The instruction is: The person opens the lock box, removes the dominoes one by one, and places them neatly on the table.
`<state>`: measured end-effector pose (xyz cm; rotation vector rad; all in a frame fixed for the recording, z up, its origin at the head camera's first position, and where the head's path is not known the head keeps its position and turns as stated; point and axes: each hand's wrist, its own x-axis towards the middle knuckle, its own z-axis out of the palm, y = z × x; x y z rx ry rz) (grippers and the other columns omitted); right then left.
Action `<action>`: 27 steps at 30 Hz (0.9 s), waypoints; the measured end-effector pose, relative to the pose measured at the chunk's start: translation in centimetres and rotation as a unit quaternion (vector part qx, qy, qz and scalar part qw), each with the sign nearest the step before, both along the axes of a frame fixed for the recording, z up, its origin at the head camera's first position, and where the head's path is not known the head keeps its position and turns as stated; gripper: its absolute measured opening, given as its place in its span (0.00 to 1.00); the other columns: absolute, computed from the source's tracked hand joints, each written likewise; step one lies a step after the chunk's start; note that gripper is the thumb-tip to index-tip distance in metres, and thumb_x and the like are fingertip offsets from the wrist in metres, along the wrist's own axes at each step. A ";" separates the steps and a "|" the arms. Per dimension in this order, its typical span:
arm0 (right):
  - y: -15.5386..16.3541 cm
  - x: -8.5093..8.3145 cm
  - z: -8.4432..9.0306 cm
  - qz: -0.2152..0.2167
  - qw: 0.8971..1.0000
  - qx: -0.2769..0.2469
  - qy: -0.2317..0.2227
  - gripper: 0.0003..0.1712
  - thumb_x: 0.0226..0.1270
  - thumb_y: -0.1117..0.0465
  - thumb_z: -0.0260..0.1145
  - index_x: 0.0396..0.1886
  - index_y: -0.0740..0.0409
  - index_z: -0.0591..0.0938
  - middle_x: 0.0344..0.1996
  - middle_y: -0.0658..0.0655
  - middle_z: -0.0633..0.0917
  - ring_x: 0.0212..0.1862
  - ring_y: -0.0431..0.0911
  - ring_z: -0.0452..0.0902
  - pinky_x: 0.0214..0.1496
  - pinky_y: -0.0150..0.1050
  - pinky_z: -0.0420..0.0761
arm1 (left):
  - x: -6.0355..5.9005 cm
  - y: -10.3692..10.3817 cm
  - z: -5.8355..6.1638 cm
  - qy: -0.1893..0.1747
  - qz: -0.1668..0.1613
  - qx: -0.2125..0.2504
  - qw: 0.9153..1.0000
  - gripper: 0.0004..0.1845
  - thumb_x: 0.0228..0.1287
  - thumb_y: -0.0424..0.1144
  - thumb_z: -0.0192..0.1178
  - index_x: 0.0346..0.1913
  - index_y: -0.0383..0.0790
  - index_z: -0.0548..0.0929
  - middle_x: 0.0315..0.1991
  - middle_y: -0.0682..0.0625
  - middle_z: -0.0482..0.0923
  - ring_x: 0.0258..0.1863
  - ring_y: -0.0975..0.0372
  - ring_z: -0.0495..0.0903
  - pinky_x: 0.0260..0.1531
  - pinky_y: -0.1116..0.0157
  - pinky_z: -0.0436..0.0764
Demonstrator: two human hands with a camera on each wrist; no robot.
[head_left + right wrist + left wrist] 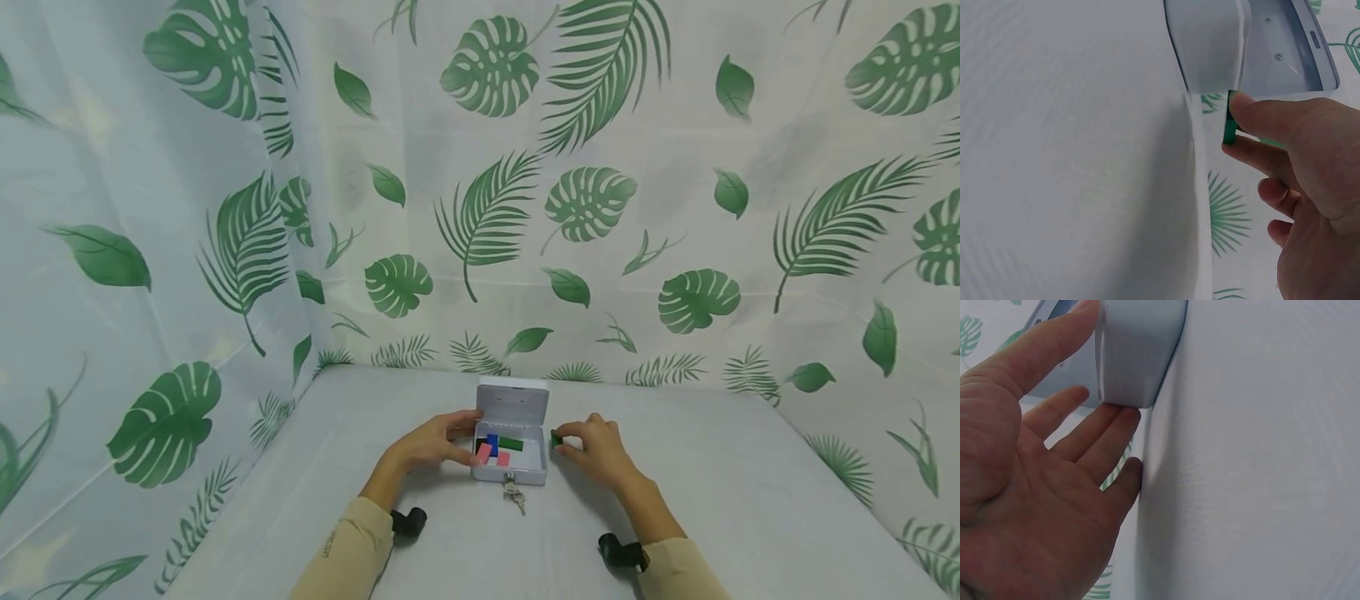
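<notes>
A small white cash box [528,477] stands on the table with its lid [513,406] raised. Inside lie a blue block [492,440], a long green block [512,444] and two pink pieces [503,459], plus something dark at the left. My left hand [429,442] holds the box's left side, thumb at the front corner and fingers spread toward the back; in the left wrist view, fingertips touch the box wall. To the right of the box, my right hand [600,450] pinches a green block [1230,119] between thumb and forefinger, the other fingers loosely curled.
Keys [514,496] hang from the lock at the box's front. A white cloth [465,550] covers the table. Leaf-printed curtains [495,333] stand behind and at the left. Black wrist cameras [621,552] are strapped under both wrists.
</notes>
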<state>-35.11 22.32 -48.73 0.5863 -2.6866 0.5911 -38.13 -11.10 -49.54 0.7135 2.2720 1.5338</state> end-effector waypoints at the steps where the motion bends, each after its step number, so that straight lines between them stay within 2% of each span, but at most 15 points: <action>1: 0.0 0.0 0.0 -0.002 1.000 0.001 -0.001 0.13 0.63 0.61 0.77 0.47 0.56 0.92 0.38 0.51 0.89 0.34 0.42 0.64 0.42 0.43 0.60 | 0.0 0.0 0.0 0.000 0.000 -0.001 1.000 0.49 0.57 0.39 0.79 0.80 0.46 0.65 0.79 0.48 0.65 0.78 0.49 0.66 0.78 0.44 0.62; 8: 0.1 -0.2 -0.2 -0.013 0.999 0.014 -0.029 0.12 0.60 0.61 0.78 0.45 0.56 0.92 0.36 0.51 0.89 0.35 0.42 0.65 0.43 0.43 0.61 | 0.1 0.1 -0.3 -0.004 0.001 0.000 1.000 0.49 0.56 0.39 0.79 0.80 0.48 0.65 0.80 0.48 0.65 0.78 0.49 0.66 0.78 0.42 0.60; 13: 0.0 -0.3 -0.3 -0.019 0.998 0.026 -0.045 0.13 0.58 0.60 0.80 0.43 0.55 0.93 0.40 0.52 0.92 0.36 0.42 0.67 0.44 0.44 0.62 | 0.1 0.1 -0.3 -0.003 -0.003 0.002 1.000 0.49 0.57 0.38 0.78 0.80 0.47 0.65 0.80 0.48 0.64 0.79 0.48 0.65 0.78 0.41 0.60; 27: -0.1 -0.3 -0.1 -0.019 0.997 0.044 -0.055 0.13 0.56 0.59 0.81 0.43 0.55 0.93 0.41 0.51 0.92 0.38 0.42 0.68 0.46 0.46 0.65 | 0.0 0.1 -0.2 -0.006 -0.003 0.004 1.000 0.49 0.57 0.39 0.79 0.80 0.46 0.65 0.80 0.48 0.64 0.79 0.49 0.64 0.78 0.43 0.60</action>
